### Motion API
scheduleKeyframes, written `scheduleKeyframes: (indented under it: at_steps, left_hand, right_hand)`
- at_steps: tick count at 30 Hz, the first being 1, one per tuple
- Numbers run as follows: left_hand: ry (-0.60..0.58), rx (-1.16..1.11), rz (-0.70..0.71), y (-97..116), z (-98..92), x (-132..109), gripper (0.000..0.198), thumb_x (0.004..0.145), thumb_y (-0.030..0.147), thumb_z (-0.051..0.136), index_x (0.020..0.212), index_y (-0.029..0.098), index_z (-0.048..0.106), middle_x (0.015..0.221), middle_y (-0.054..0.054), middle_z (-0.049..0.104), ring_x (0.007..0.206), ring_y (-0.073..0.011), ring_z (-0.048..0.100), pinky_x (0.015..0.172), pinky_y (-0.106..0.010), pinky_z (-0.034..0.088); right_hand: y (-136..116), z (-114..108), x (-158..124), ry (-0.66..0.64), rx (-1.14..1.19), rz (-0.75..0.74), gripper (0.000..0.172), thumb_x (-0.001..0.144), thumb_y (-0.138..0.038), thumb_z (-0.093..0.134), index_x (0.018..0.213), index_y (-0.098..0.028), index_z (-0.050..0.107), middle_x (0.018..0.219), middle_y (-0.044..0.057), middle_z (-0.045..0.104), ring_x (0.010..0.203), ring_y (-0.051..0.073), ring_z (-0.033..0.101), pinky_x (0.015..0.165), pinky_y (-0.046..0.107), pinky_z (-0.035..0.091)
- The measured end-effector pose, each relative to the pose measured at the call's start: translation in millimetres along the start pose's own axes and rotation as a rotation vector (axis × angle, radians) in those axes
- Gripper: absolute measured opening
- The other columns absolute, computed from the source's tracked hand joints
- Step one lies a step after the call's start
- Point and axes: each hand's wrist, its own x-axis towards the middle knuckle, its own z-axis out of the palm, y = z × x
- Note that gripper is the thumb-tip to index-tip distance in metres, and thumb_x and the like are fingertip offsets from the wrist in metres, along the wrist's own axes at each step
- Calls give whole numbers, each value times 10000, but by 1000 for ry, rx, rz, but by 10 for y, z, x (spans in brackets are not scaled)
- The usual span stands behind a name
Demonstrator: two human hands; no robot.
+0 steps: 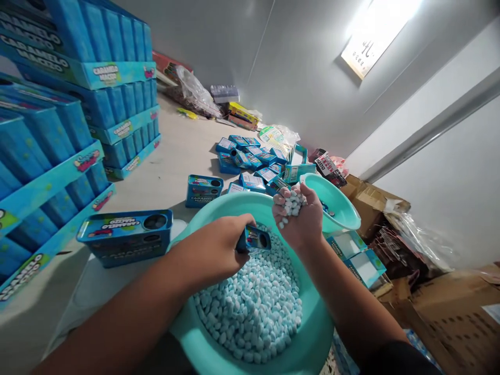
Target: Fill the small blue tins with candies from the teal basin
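My left hand [230, 242] is closed around a small blue candy tin [254, 237], whose round dark opening faces up and to the right. My right hand [302, 221] is cupped, palm up, with a heap of pale blue candies [292, 202] in it; one or two sit near the edge of the palm. Both hands are above a large turquoise basin [316, 317] holding many more of the same candies. Left of the basin, two blue tins stand upright, a near one [128, 245] and a farther one [201, 192], each with a round dark opening on top.
Stacked display trays of blue tins [121, 73] rise at the left. Loose tins [250, 156] lie piled behind the basin. A smaller turquoise bowl [344, 208] sits at the right, near open cartons [365, 265] and cardboard boxes [457, 307]. Plastic bags [195, 91] lie along the wall.
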Motion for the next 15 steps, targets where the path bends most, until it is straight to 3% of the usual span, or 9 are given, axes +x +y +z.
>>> scheduleKeyframes:
  at_steps: [7, 15]
  left_hand:
    - [10, 4, -1, 27, -14, -16, 302, 787, 247, 600, 1089, 250, 596, 1020, -34, 676, 939, -250, 620, 763, -342, 426]
    - [9, -9, 19, 23, -16, -16, 265, 788, 222, 591, 1053, 238, 598, 951, -21, 664, 853, -214, 612, 681, -300, 396]
  right_hand:
    - [-5, 14, -40, -10, -38, 22, 326, 933, -314, 401, 631, -197, 444, 608, -23, 472, 558, 85, 498, 459, 172, 353]
    - [-20, 5, -89, -70, -184, -19, 309, 931, -340, 407, 658, -207, 458, 660, -24, 450, 589, 78, 501, 485, 177, 373]
